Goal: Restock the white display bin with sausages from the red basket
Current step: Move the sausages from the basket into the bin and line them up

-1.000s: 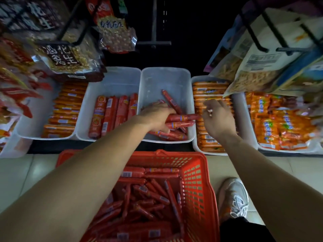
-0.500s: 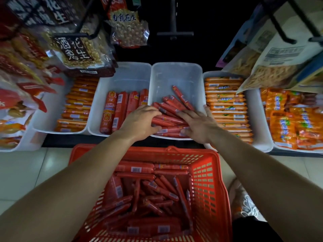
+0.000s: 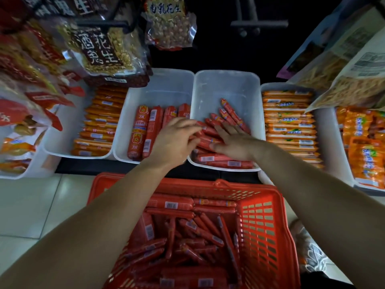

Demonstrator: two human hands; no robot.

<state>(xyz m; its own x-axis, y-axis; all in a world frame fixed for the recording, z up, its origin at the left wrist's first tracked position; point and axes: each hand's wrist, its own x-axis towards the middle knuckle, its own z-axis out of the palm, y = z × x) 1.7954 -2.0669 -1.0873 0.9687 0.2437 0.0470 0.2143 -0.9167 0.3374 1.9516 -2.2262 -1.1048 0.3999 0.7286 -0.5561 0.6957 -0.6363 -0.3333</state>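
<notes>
A: Nearest in: basket (image 3: 268,226), red, on pale floor tiles (image 3: 31,205), stuffed with sausages (image 3: 187,232), thin ones and fat ones, barcodes showing.

B: Shoe (image 3: 312,255) just beside its right wall. Both forearms stretched over the far rim.

A: Next up, bin (image 3: 227,86), white, just beyond the basket. Pile (image 3: 220,161) of thin red sticks across the front half, a few angled off toward the back right.

B: Right hand (image 3: 233,142) flat on that pile, fingers straight and spread, pressing down, clasping nothing.

A: Left hand (image 3: 175,140) over the bin's left wall, fingertips bent onto the same pile. Hard to say from up here whether pinching one underneath or only touching.

B: Hands near each other, a small gap between.

A: Either side: left tub (image 3: 125,113) with fat red rolls (image 3: 143,130) lying lengthwise, right tub (image 3: 327,142) with orange packs (image 3: 289,122) stacked in rows.

B: Farthest back, peanut bags (image 3: 104,51) hanging above on the left, more snack bags (image 3: 343,76) drooping over the upper right.
</notes>
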